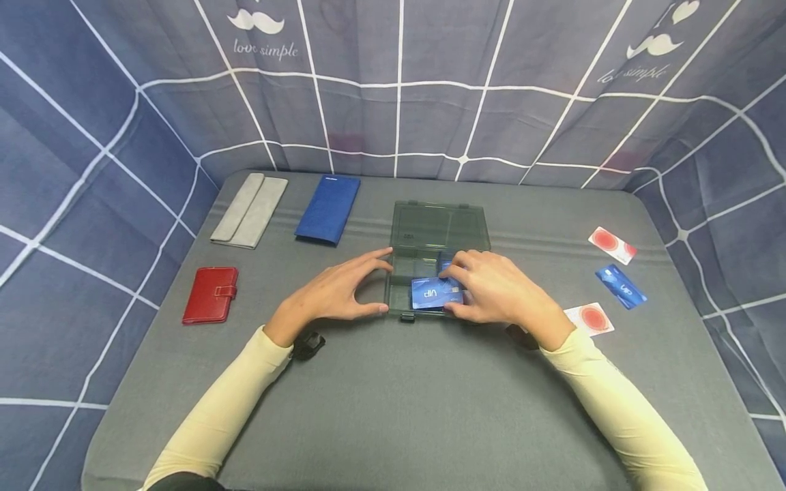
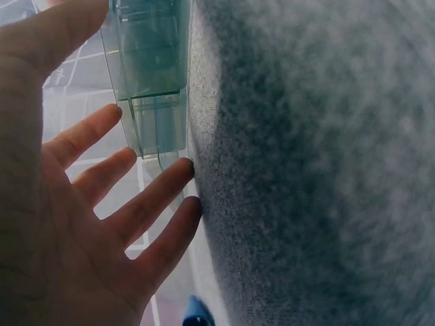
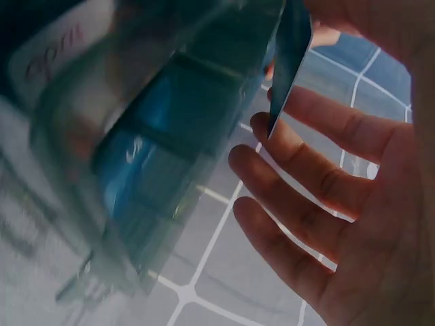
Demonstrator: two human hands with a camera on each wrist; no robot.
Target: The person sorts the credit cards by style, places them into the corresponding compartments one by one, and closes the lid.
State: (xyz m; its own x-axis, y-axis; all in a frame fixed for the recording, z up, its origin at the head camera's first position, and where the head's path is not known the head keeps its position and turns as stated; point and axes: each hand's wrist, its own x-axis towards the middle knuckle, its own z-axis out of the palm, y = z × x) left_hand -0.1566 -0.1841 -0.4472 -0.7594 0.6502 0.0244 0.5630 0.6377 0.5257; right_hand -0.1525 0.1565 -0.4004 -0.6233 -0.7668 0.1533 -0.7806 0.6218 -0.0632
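Care mattered most here: I judged the card [image 1: 436, 293] should go in flat, its edges lined up with the compartment walls, lowered slowly so it would not catch on a divider. The card, blue with white lettering, lay over the near part of the box [image 1: 439, 225], a clear lidded case standing open at the middle of the table [image 1: 393, 409]. My right hand [image 1: 494, 290] pinched it, thumb at the near edge and fingertips curled over the far edge, wrist low and forearm angled in from the right. My left hand [image 1: 334, 293] was spread and relaxed, fingers straight, index tip and thumb touching the box's left wall to steady it; it gripped nothing. From the left wrist view those fingers [image 2: 129, 197] fanned beside the box corner.
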